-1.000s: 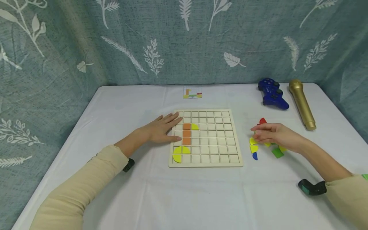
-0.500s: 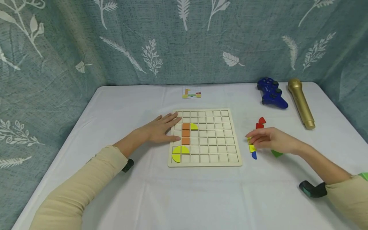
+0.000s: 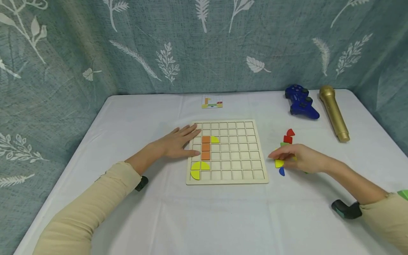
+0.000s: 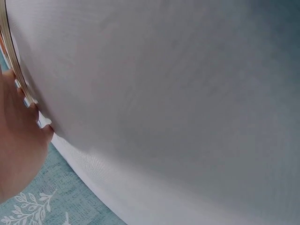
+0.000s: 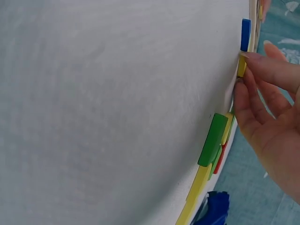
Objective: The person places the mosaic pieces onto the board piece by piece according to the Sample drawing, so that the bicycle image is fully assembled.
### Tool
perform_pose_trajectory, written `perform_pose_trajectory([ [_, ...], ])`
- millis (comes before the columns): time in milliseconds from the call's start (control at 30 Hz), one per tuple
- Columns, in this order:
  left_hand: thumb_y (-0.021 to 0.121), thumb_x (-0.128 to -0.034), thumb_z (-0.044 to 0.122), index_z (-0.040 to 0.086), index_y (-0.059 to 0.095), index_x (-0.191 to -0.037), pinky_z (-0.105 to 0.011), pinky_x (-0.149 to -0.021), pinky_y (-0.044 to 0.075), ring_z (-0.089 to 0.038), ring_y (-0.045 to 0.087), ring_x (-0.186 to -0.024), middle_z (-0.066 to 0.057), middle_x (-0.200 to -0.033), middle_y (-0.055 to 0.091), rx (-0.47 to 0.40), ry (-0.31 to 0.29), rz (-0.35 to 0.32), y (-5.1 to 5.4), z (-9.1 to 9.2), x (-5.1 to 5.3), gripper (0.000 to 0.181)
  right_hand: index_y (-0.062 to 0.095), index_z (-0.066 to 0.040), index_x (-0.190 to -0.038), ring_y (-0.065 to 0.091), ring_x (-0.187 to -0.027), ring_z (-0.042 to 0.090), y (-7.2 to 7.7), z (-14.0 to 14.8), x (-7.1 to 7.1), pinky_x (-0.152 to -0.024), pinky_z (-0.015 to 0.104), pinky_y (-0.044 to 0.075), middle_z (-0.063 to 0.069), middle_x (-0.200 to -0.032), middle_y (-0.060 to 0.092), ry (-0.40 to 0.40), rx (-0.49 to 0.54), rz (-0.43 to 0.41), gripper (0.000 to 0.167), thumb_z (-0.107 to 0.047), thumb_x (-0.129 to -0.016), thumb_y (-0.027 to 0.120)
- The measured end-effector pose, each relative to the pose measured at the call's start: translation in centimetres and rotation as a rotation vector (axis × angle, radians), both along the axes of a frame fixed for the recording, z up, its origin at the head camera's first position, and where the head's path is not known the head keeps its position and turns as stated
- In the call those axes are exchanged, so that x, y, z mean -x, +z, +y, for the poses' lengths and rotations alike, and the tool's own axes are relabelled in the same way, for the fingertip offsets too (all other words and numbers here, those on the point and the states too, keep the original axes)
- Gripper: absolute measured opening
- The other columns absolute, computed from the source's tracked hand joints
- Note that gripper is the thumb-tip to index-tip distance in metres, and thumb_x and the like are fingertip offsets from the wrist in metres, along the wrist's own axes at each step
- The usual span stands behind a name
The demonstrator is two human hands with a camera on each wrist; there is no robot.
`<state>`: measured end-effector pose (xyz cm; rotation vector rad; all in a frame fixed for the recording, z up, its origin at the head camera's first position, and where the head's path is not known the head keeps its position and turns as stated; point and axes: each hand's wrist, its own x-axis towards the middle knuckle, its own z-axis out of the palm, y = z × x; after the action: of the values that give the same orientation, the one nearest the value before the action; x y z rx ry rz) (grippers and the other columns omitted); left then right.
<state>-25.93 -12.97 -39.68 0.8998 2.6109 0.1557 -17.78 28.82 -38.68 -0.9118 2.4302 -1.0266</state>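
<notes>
The left hand (image 3: 178,144) lies spread with its fingertips on the left edge of the gridded wooden board (image 3: 234,180). On the board are orange squares (image 3: 205,147) in a column and several yellow quarter-round pieces (image 3: 204,165). Right of the board, the right hand (image 3: 302,158) is over the loose pieces; in the right wrist view its thumb and fingers pinch a yellow piece (image 5: 242,66) beside a blue piece (image 5: 245,35). The hand partly covers the loose green and yellow pieces in the head view.
A small patterned card (image 3: 211,102) lies behind the board. At the back right are a blue game controller (image 3: 301,102) and a gold microphone (image 3: 334,113). Red pieces (image 3: 288,139) lie beyond the right hand. A patterned curtain stands behind the table.
The right hand has moved slightly left and toward the near side, and its fingers have come down onto a yellow piece. The left hand has stayed on the board's edge.
</notes>
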Motion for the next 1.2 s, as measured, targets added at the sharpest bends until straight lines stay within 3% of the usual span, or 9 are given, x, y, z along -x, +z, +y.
perform_pose_trajectory([
  [300, 0.039, -0.0877, 0.073, 0.023, 0.004, -0.155, -0.046, -0.114, 0.0, -0.022, -0.005, -0.144, 0.001, -0.159, -0.006, 0.007, 0.004, -0.004, 0.1, 0.0, 0.0, 0.091, 0.061, -0.001, -0.124, 0.058, -0.097, 0.021, 0.0, -0.5, 0.2, -0.085, 0.031, 0.051, 0.007, -0.115, 0.063, -0.013, -0.052, 0.01, 0.043, 0.012, -0.083, 0.064],
  [467, 0.039, -0.088, 0.072, 0.023, 0.005, -0.155, -0.046, -0.114, 0.0, -0.023, -0.005, -0.144, 0.001, -0.159, -0.006, 0.002, 0.003, -0.004, 0.1, -0.1, 0.0, 0.09, 0.06, -0.001, -0.125, 0.055, -0.094, 0.021, 0.1, -0.7, 0.2, -0.084, 0.03, 0.051, 0.003, -0.106, 0.061, -0.031, -0.075, 0.017, 0.044, 0.009, -0.083, 0.067],
  [767, 0.038, -0.0875, 0.073, 0.024, 0.004, -0.155, -0.046, -0.114, 0.0, -0.022, -0.005, -0.144, 0.002, -0.159, -0.006, 0.006, 0.003, 0.003, 0.0, -0.1, 0.0, 0.09, 0.062, -0.004, -0.121, 0.051, -0.08, 0.02, 0.2, -0.7, 0.3, -0.069, 0.024, 0.047, 0.002, -0.088, 0.055, -0.036, -0.069, -0.076, 0.039, 0.0, -0.083, 0.071],
  [1033, 0.039, -0.0878, 0.073, 0.024, 0.004, -0.155, -0.045, -0.115, -0.001, -0.021, -0.005, -0.144, 0.002, -0.159, -0.006, -0.003, 0.005, 0.0, 0.0, -0.1, -0.1, 0.09, 0.068, -0.006, -0.11, 0.059, -0.087, 0.017, 0.5, -1.4, 0.5, -0.078, 0.027, 0.051, -0.002, -0.097, 0.066, -0.093, -0.097, -0.013, 0.024, -0.003, -0.086, 0.07],
  [1200, 0.038, -0.0879, 0.073, 0.025, 0.004, -0.155, -0.044, -0.115, -0.001, -0.02, -0.005, -0.144, 0.003, -0.159, -0.006, -0.001, 0.009, 0.002, 0.0, -0.1, -0.1, 0.089, 0.068, -0.004, -0.111, 0.06, -0.091, 0.018, 1.0, -2.4, 0.7, -0.078, 0.026, 0.051, 0.002, -0.105, 0.068, -0.134, -0.06, -0.069, 0.022, -0.007, -0.089, 0.067],
])
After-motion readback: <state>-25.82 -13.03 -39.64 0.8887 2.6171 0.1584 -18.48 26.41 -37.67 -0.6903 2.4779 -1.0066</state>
